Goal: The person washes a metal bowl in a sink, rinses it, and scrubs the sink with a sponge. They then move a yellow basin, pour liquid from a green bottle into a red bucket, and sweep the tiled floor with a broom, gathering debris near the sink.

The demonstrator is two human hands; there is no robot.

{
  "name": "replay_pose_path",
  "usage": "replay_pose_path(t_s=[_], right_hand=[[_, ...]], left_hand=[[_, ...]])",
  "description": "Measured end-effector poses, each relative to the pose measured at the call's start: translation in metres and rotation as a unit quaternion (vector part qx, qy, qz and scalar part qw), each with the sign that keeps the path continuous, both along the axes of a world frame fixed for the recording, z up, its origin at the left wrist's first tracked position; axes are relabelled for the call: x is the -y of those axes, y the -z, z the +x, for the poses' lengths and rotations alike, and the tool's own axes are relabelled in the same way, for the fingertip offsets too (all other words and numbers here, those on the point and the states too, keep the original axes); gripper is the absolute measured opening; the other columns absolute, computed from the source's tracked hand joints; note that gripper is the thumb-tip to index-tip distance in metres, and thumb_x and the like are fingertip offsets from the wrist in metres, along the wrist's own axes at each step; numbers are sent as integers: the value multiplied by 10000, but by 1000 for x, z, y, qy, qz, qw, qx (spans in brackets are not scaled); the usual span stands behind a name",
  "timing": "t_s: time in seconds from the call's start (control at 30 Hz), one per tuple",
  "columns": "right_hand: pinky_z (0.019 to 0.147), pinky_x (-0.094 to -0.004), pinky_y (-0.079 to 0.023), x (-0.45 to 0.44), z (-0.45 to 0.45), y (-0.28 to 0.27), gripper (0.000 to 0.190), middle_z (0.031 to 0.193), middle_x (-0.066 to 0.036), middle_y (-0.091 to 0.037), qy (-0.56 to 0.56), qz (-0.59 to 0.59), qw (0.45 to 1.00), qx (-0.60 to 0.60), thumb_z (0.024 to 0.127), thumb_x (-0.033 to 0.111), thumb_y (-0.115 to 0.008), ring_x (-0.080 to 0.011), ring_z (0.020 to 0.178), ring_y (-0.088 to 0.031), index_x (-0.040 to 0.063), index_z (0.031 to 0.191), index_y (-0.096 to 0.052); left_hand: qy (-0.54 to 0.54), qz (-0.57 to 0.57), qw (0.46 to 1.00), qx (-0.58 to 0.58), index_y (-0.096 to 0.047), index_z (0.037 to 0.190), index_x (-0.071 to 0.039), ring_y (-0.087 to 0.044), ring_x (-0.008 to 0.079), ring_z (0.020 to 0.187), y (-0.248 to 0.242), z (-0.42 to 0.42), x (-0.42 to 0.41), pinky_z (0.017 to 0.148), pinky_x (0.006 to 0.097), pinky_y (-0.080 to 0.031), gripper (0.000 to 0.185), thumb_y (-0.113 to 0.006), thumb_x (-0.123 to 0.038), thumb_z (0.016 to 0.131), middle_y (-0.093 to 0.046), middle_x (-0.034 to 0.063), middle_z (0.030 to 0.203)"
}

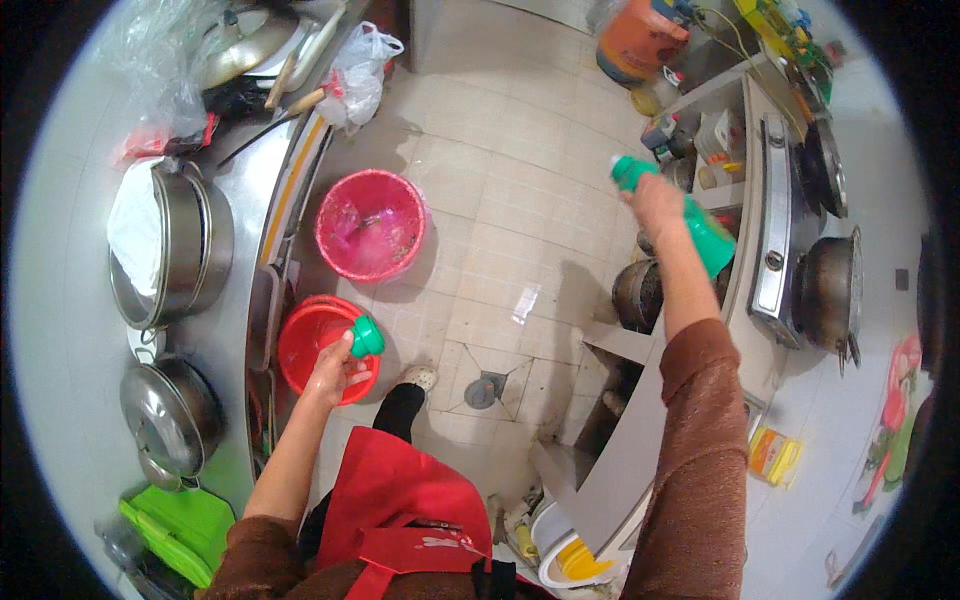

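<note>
My right hand (656, 206) grips a green plastic bottle (709, 236) around its upper part. The bottle is tilted, its neck towards the upper left, beside the open cabinet shelves. My left hand (335, 371) holds a green cap (367, 335) between thumb and fingers, above the red plastic basin (294, 341). Farther off on the floor stands a pink bucket (328, 251) with a pink liner and some wet scraps in it. Whatever lies inside the red basin is partly hidden by my left hand.
At left, a metal counter (240, 300) bears steel pots (180, 240) and a green cutting board (180, 532). To the right are a gas stove (772, 217), a dark pot (825, 292) and an open cabinet door (615, 457). A floor drain (482, 391) lies between.
</note>
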State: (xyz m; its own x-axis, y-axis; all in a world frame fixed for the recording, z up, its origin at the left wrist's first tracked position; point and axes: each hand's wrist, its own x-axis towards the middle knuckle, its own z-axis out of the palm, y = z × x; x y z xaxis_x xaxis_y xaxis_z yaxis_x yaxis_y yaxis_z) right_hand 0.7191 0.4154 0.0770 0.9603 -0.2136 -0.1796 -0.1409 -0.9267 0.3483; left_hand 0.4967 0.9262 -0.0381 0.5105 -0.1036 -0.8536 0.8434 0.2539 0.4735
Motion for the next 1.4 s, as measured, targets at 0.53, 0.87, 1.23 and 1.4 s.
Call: replay_pose_path(t_s=[0.53, 0.87, 1.23, 1.4], right_hand=[[786, -415, -531, 81, -31, -69, 479, 1008, -146, -660, 88, -88, 991, 51, 815, 484, -637, -297, 934, -657, 53, 1024, -629], [698, -383, -536, 78, -37, -53, 379, 911, -113, -675, -54, -99, 992, 49, 716, 396, -746, -274, 846, -663, 80, 892, -631], [664, -382, -535, 22, 33, -86, 338, 834, -122, -680, -101, -84, 981, 144, 762, 345, -720, -289, 792, -672, 57, 884, -589], [697, -381, -541, 46, 8, -86, 371, 881, -140, -684, -38, -92, 988, 115, 767, 370, -721, -292, 834, -671, 51, 927, -620]], left_hand=[[51, -4, 998, 41, -567, 1032, -71, -537, 103, 685, -25, -4, 28, 655, 297, -526, 434, -588, -477, 881, -581, 12, 869], [87, -33, 996, 12, -570, 1020, -84, -547, 100, 677, -11, -10, 56, 615, 280, -523, 370, -602, -428, 888, -572, -4, 851], [64, -15, 997, 35, -558, 1032, -83, -546, 101, 680, -16, 7, 40, 633, 283, -519, 379, -619, -423, 877, -561, -3, 832], [70, -8, 997, 34, -557, 1035, -76, -540, 107, 676, -19, 6, 45, 632, 283, -515, 378, -613, -418, 883, -557, 10, 846]])
